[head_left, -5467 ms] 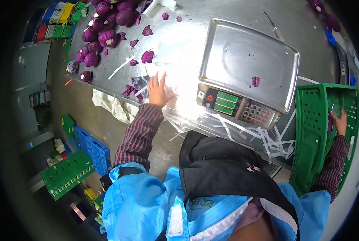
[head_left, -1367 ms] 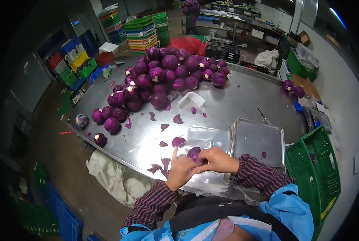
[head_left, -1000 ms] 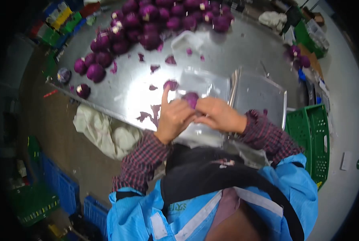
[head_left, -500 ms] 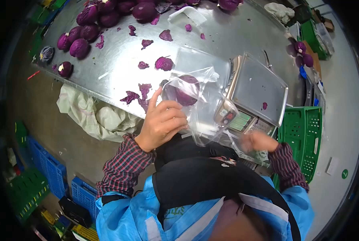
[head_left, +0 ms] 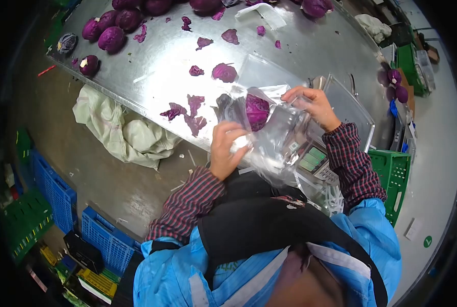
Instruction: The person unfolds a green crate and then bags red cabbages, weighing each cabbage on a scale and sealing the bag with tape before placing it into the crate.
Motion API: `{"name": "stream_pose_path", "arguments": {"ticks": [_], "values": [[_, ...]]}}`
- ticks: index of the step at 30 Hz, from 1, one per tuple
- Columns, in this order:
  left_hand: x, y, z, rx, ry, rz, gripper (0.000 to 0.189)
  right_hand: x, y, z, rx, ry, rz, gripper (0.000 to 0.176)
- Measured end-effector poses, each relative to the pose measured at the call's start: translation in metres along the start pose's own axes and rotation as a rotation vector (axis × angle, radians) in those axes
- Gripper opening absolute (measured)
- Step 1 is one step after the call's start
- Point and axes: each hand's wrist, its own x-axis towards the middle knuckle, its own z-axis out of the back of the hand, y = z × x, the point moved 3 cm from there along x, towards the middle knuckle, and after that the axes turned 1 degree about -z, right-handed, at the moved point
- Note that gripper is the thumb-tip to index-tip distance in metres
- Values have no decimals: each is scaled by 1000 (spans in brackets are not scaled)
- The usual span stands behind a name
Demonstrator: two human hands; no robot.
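A red cabbage (head_left: 257, 111) lies in or under a clear plastic bag (head_left: 277, 146) at the near side of the metal table. On the bag's near left side, my left hand (head_left: 229, 147) has its fingers curled on the plastic, slightly blurred. My right hand (head_left: 314, 106) pinches the plastic at the upper right, beyond the cabbage. Just right of that hand stands a weighing scale (head_left: 359, 110), partly covered by my arm. A flat clear plastic sheet or tray (head_left: 262, 71) lies behind the cabbage.
Several red cabbages (head_left: 112, 39) sit at the table's far left, with loose purple leaves (head_left: 224, 72) around the middle. A green crate (head_left: 392, 171) stands at the right. Below the table's left edge lies a white sack (head_left: 131, 130); blue crates (head_left: 54, 192) are on the floor.
My right hand has risen from beside the scale's near side to the plastic beyond the cabbage. My left hand has moved lower on the bag, and the view has shifted.
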Motion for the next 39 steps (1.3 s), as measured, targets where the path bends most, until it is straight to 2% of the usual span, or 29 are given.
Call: {"name": "stream_pose_path", "arguments": {"ticks": [2,3,4,5,7,8,9,11,12,14,15,16,17,18,20,22,23,24,26,28,30,32,33,34,36,38,39], "values": [[16,4,-11,87,27,-164,22,1,-8,4,-21,-48,-13,16],[22,6,-13,85,36,-177,22,4,-15,8,-40,-95,-19,15],[28,15,-12,-137,32,77,14,10,-25,13,-36,-113,-12,15],[34,24,-11,-352,32,334,7,17,-39,22,49,-270,-81,15],[61,38,1,-606,-160,423,8,23,-35,26,320,-550,-181,19],[71,45,7,-748,-233,484,8,23,-35,26,329,-564,-176,19],[75,44,12,-743,-220,482,8,23,-37,27,385,-631,-172,18],[77,48,16,-937,-213,733,10,18,-44,25,448,-699,-171,17],[72,53,20,-930,-209,737,10,9,-50,17,370,-685,-230,17],[46,81,17,-735,-47,1040,14,-8,-66,-5,215,-709,-398,19],[35,99,16,-280,16,968,21,-17,-71,-12,269,-703,-437,19],[37,81,16,258,-149,383,34,-24,-76,-17,323,-696,-483,19],[68,0,13,323,-119,-98,59,-34,-82,-21,324,-705,-513,19],[88,-24,4,450,255,-167,88,-40,-85,-22,322,-710,-506,19],[86,-4,-31,504,540,-199,98,-46,-82,-19,309,-715,-490,20],[77,29,-46,504,789,-28,106,-45,-58,-14,-658,-510,-428,16],[76,42,-50,362,793,39,106,-45,-45,-20,-843,-558,-370,30],[78,42,-52,360,808,26,106,-38,-29,-22,-838,-574,-382,30],[76,40,-52,354,777,11,104,-26,12,-34,-906,-584,248,50],[79,43,-56,322,791,-19,100,-11,-25,-55,-1098,-435,84,63],[96,55,-59,88,835,104,97,16,-80,-61,-249,-93,-267,71],[98,92,-63,-109,825,203,94,29,-76,-60,-20,-143,-469,66],[101,92,-58,-365,863,513,93,26,-66,-54,-4,-196,-486,66],[115,65,-47,-451,927,696,90,21,-51,-51,106,-195,-521,66],[115,65,-38,-686,953,873,84,4,-28,-32,230,-224,-554,67],[115,45,-46,-1031,965,940,79,-23,-13,-8,506,-296,-356,63],[117,30,-45,-1081,987,1143,77,-40,-10,7,417,-431,-203,63]]}}
